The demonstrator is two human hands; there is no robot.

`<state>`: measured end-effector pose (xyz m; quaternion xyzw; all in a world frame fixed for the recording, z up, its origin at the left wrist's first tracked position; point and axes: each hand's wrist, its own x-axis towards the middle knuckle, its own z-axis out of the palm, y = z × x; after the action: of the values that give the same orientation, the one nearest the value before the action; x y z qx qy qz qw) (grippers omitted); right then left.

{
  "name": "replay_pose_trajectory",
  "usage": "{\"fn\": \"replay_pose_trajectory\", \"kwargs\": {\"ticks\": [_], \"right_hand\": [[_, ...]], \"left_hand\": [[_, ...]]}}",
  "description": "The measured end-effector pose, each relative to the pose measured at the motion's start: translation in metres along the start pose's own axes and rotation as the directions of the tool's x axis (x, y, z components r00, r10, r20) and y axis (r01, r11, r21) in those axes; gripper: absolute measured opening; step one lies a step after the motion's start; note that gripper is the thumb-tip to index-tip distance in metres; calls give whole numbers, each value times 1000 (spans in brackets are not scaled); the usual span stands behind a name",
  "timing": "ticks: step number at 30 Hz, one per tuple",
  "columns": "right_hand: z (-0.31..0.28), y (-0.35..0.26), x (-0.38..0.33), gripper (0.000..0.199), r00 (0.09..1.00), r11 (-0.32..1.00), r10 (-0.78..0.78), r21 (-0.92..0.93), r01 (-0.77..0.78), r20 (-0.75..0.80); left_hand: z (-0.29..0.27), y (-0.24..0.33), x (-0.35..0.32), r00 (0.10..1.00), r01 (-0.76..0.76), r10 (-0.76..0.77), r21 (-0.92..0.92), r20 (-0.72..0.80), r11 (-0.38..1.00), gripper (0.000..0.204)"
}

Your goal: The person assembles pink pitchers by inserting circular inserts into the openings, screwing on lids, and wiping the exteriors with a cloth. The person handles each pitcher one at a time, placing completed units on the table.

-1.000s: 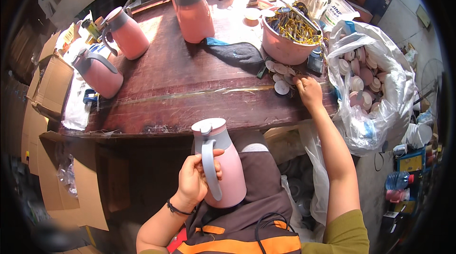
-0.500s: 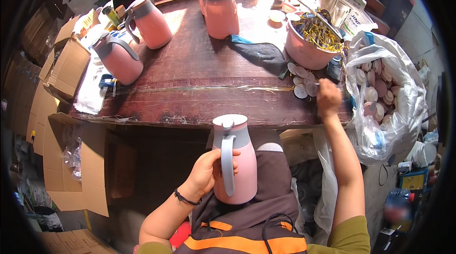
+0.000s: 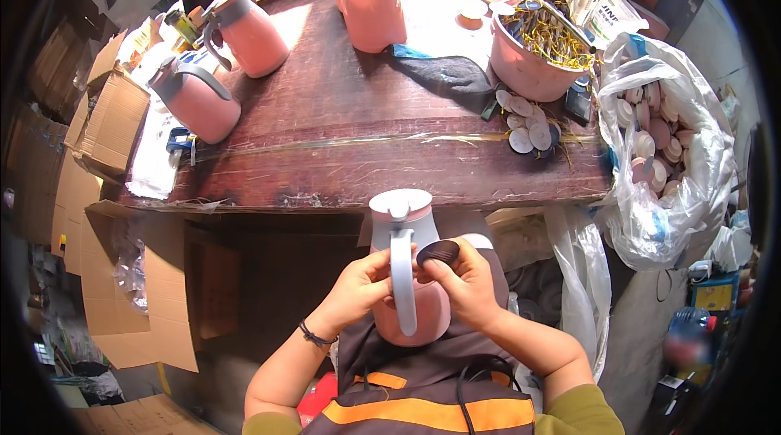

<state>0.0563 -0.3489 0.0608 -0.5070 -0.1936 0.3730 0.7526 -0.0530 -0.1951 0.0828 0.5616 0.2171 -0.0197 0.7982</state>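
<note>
Pink, the jug [image 3: 429, 309] rested on the lap [image 3: 362, 351], seemingly for support, the left hand [image 3: 358, 284] closed round its handle [image 3: 402, 293], likely to steady it. At the jug's right side, the right hand [image 3: 467, 282] pinched a dark disc [image 3: 439, 252] between thumb and fingers. Beyond the jug, rightward, pale discs [image 3: 540, 136] lay on the surface [image 3: 325, 163] near a tub [image 3: 521, 69], apparently for easy reach.

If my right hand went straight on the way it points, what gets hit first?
Your right hand, dark disc leading, would probably meet the pink pitcher near its grey handle, though depth is unclear.
</note>
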Motion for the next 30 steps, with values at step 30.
{"fn": "replay_pose_trajectory", "kwargs": {"ticks": [30], "right_hand": [[22, -5, -4, 26, 996, 995, -53, -85, 47, -72]], "left_hand": [[12, 41, -14, 798, -378, 603, 799, 25, 467, 28]]}}
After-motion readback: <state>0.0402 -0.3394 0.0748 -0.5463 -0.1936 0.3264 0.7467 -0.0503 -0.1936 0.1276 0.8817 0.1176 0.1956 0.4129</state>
